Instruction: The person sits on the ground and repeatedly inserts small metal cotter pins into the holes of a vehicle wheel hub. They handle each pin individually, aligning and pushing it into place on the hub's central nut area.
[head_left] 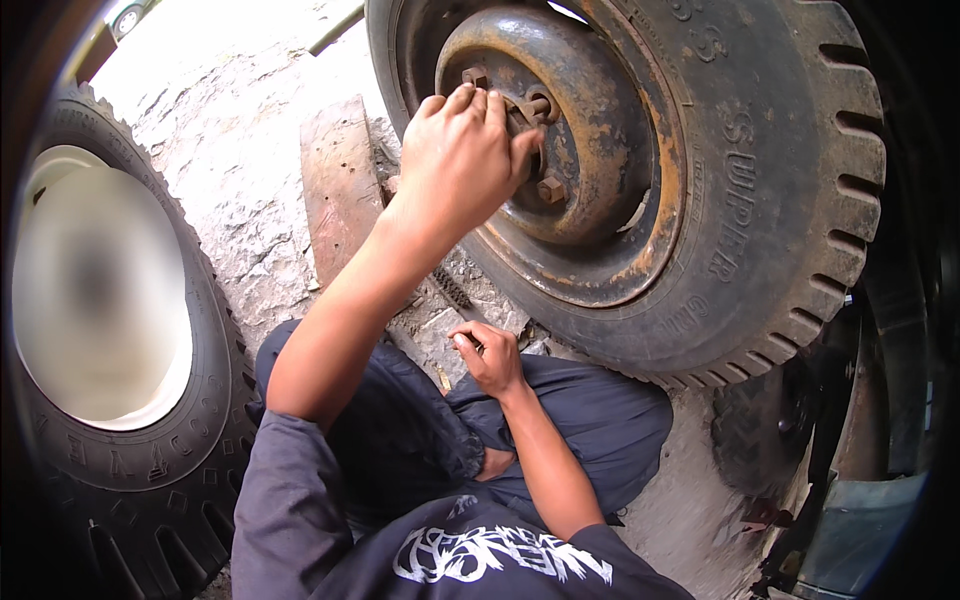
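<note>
My left hand point(462, 150) reaches up to the middle of a big truck wheel, its fingers bent over the rusty hub point(522, 122) and the thumb lowered at its side. Around the hand, a lug nut point(475, 77), a protruding stud point(541, 106) and another lug nut point(551, 190) show on the worn, rust-stained rim point(612, 150). The palm hides what lies directly beneath. Low in front of my lap is my right hand point(490, 358), fingers curled with the thumb against them; whatever they may hold is too small to tell. A dark ridged rod point(452, 288) lies just beyond it.
The wheel's black tyre point(745, 200) stands close at the right. At the left is another tyre point(130, 470) with a whitish rim point(180, 345). A curved brown plate point(338, 185) lies on the rough ground point(225, 130). My bent legs point(580, 410) are below the wheel.
</note>
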